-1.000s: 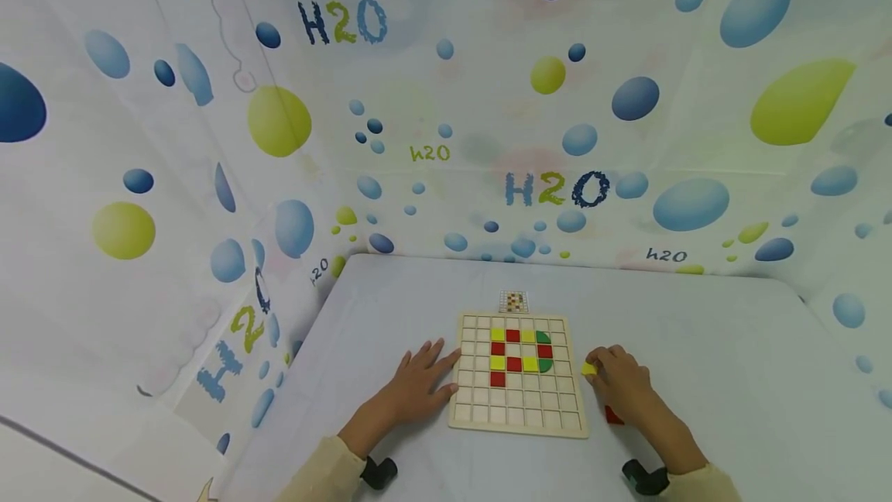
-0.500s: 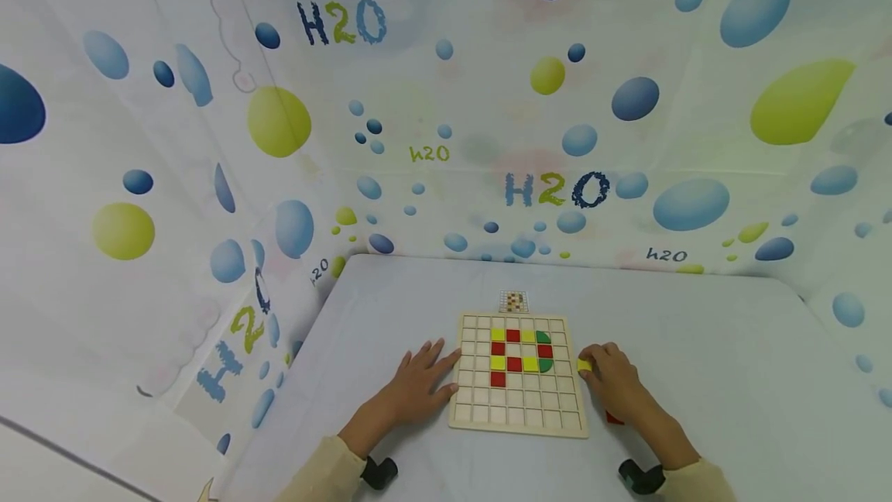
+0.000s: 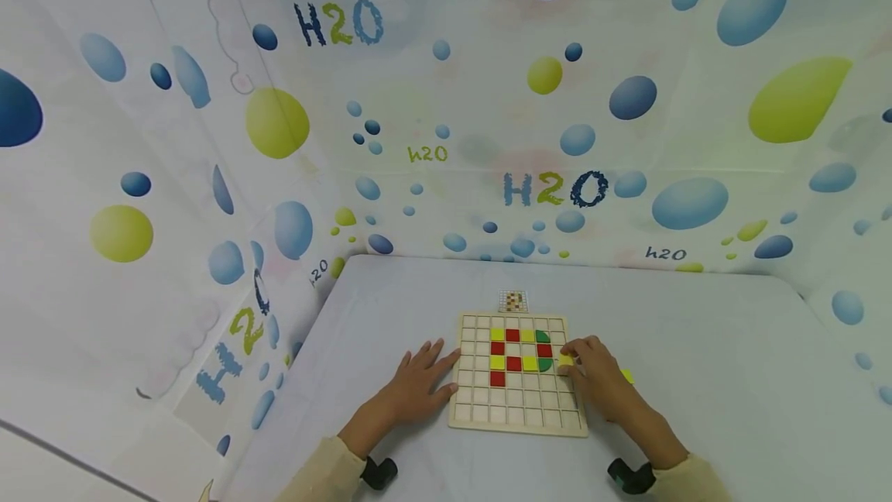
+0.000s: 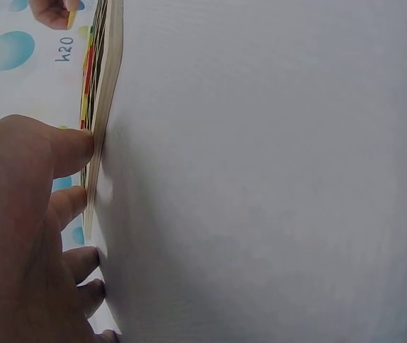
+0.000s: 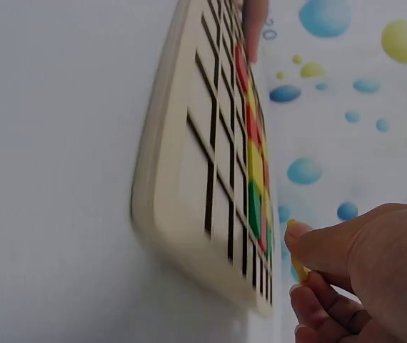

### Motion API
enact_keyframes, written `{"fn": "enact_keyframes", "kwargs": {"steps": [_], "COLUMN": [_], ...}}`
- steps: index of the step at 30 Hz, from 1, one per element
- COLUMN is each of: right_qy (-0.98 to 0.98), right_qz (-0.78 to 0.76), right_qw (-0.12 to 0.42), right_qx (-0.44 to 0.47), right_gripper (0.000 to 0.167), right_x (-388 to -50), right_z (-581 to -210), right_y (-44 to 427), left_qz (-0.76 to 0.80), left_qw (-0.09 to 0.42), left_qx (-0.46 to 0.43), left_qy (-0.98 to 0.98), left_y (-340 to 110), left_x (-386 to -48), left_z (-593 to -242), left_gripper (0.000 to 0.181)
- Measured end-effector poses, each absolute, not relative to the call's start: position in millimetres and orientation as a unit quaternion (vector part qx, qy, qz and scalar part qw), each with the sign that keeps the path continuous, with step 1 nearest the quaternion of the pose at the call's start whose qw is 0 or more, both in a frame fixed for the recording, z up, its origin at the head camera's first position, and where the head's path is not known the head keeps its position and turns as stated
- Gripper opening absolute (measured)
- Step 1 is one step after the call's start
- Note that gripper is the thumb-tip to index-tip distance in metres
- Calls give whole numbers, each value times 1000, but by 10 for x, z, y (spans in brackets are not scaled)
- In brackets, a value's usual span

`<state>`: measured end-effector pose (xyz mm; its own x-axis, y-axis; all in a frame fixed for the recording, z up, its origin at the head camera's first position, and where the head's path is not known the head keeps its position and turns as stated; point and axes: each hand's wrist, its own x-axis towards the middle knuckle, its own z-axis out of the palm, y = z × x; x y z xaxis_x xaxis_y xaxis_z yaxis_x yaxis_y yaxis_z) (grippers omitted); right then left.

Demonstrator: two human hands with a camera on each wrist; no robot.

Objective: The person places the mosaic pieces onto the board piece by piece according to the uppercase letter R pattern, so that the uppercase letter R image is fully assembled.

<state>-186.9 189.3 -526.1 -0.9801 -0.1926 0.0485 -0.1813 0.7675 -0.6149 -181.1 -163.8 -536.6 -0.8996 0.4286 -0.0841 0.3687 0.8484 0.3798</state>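
My left hand (image 3: 418, 386) lies with fingers spread at the left side of a wooden grid board (image 3: 516, 413); thumb and fingertips touch its edge. Over the board's right side, my right hand (image 3: 601, 384) pinches a small yellow tile (image 5: 300, 261) between thumb and fingers. In the right wrist view the tile is held above the board's surface. Red tiles (image 3: 514, 363), yellow tiles (image 3: 498, 362) and rounded green pieces (image 3: 543, 337) sit in the upper grid cells, forming a loop with a red tile below its left end.
A small pattern card (image 3: 513, 301) lies behind the board. Another yellow piece (image 3: 628, 376) rests on the white table (image 3: 390, 293), partly behind my right hand. A printed curtain (image 3: 453, 99) stands at the back and left. Dark wrist straps (image 3: 379, 474) sit below both hands.
My right hand has moved left with the yellow tile, from beside the board to over its right columns. A yellow piece now shows behind it. The left hand stays put.
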Motion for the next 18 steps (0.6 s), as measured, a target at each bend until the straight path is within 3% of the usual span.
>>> {"fn": "enact_keyframes", "kwargs": {"steps": [9,18], "right_qy": [936,940], "right_qz": [-325,-291], "right_qw": [32,9], "right_qx": [-135,-177], "right_gripper": [26,22], "right_x": [-1829,-1777], "right_z": [-5276,-5311], "right_y": [1344,1136], "left_qz": [185,190], "left_qw": [79,76], "left_qx": [210,211], "left_qy": [957,956], "left_y": [-1653,-1632], "left_x": [-1805,-1788], "left_z": [-5341,-5322], "left_gripper": [63,63]}}
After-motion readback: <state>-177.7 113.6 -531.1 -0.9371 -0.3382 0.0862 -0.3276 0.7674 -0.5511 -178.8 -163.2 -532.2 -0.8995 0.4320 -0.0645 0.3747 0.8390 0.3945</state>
